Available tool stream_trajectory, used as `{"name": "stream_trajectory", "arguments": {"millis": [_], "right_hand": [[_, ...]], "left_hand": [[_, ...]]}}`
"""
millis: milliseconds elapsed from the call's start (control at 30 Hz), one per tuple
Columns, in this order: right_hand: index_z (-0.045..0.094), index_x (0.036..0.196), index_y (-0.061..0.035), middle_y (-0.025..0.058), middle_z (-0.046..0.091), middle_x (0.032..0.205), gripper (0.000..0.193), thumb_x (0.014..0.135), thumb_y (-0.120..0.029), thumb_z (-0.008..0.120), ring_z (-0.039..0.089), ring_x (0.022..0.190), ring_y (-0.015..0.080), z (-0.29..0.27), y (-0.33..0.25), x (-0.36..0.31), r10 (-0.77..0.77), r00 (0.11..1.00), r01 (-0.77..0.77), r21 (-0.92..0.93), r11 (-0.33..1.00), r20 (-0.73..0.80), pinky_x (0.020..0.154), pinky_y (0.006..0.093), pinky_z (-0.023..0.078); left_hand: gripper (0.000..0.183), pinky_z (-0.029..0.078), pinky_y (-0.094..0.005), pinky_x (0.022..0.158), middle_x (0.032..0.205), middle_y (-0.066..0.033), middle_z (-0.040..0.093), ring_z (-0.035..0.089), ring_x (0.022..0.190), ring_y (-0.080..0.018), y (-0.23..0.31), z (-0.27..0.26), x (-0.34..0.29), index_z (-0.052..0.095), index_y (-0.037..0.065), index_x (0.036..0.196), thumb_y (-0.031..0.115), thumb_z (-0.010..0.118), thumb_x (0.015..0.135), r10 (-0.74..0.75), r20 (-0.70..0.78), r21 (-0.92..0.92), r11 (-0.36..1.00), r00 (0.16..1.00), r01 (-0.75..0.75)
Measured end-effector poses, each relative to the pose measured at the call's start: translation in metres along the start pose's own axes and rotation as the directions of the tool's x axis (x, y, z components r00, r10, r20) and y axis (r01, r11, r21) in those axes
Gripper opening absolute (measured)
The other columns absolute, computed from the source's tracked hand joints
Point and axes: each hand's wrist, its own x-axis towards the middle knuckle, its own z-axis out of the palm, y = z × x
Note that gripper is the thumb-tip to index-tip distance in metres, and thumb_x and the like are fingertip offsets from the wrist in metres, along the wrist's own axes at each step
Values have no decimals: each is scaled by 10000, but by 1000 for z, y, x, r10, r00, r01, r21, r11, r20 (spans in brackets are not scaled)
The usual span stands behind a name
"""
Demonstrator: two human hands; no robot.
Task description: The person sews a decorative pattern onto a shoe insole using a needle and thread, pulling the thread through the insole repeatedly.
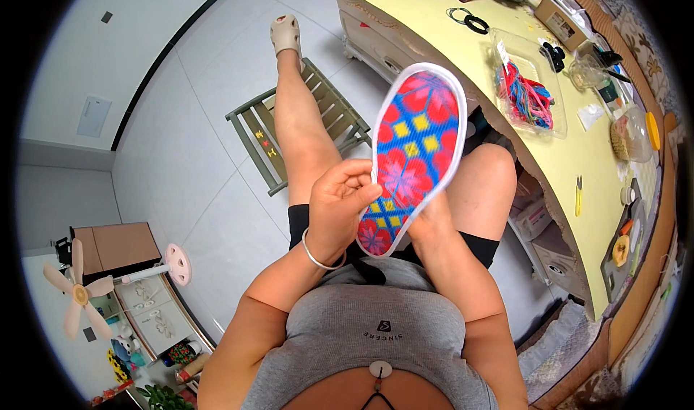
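Observation:
A patterned insole point(416, 157) with red flowers, blue bands, yellow squares and a white border is held upright over my lap. My left hand point(337, 202) pinches its left edge near the narrow middle, thumb on the patterned face and fingers curled at the rim. Behind the lower right edge is my right hand point(431, 218); only its wrist side shows, and the insole hides its fingers. On the table, a clear plastic tray point(553, 124) holds a tangle of red, blue and pink thread point(524, 96).
To my right curves a yellow-topped table point(477, 49) with yellow thread snips point(579, 195), a yellow-lidded jar point(630, 137) and black rings point(476, 25). One leg rests on a slatted folding stool point(253, 143) ahead. A fan point(78, 288) stands at the left.

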Motion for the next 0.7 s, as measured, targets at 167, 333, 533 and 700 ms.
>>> {"name": "stream_trajectory", "arguments": {"millis": [167, 333, 533, 700], "right_hand": [[537, 1147, 58, 185, 590, 1195, 275, 913, -66, 466, 598, 1068, 268, -5, -18, 5, -50, 989, 48, -20, 999, -140, 948, 448, 472], [460, 801, -58, -8, 414, 662, 113, 900, -6, 475, 328, 507, 64, -14, -106, -2, -382, 924, 381, -68, 922, 0, 418, 201, 302], [512, 988, -19, 22, 469, 693, 87, 954, -97, 490, 364, 523, 93, -16, -162, -26, -918, 395, 816, -447, 366, -29, 445, 214, 293], [562, 958, -49, 3, 479, 652, 74, 928, -114, 541, 370, 521, 59, -7, -111, -17, -753, 658, 586, -620, 521, -11, 429, 201, 287]], "left_hand": [[289, 522, -272, 794, 961, -150, 655, 635, 864, -154, 6, -8, 3, 544, -79, 1116, -86, 592, 830, 40, 5, 16, 999, 999, -40], [283, 495, -234, 727, 850, -88, 630, 593, 768, -110, 17, -10, -1, 542, -75, 1109, -91, 585, 830, 116, -110, 146, 984, 987, -99], [250, 465, -192, 663, 795, -45, 613, 577, 726, -78, 21, -8, -5, 557, -69, 1073, -77, 605, 827, -16, -96, 244, 969, 995, 39], [217, 515, -234, 730, 911, -143, 665, 637, 807, -129, 19, -3, -1, 558, -88, 1057, -84, 584, 842, 27, -99, 189, 982, 995, -8]]}}
